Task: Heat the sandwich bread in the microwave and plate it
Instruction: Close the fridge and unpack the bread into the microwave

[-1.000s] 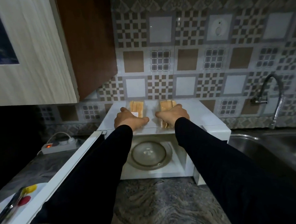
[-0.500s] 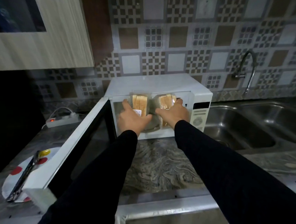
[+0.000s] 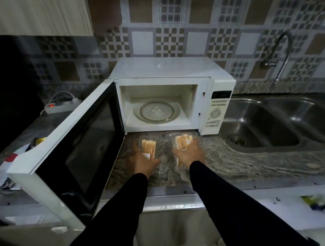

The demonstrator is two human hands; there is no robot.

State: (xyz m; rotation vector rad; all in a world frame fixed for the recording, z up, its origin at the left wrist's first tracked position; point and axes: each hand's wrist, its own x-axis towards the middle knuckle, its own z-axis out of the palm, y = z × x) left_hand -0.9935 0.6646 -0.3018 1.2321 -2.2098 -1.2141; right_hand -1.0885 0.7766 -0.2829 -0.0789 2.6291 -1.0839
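Two clear-wrapped packs of sandwich bread are low over the marble counter, just in front of the microwave. My left hand [image 3: 143,161] holds the left pack [image 3: 148,145]. My right hand [image 3: 189,154] holds the right pack [image 3: 183,140]. Both hands are motion-blurred, so I cannot tell if the packs touch the counter. The white microwave [image 3: 166,70] stands behind with its door [image 3: 70,146] swung wide open to the left. Its cavity holds only the glass turntable [image 3: 157,111].
A plate with red dots [image 3: 4,168] lies on the counter at the left, partly hidden behind the microwave door. A power strip [image 3: 61,106] sits at the back left. A steel double sink [image 3: 271,124] and a tap [image 3: 279,60] are on the right.
Both hands brought the bread packs down from the microwave's top, past its open front, to just above the counter. The view has dropped and pulled back.
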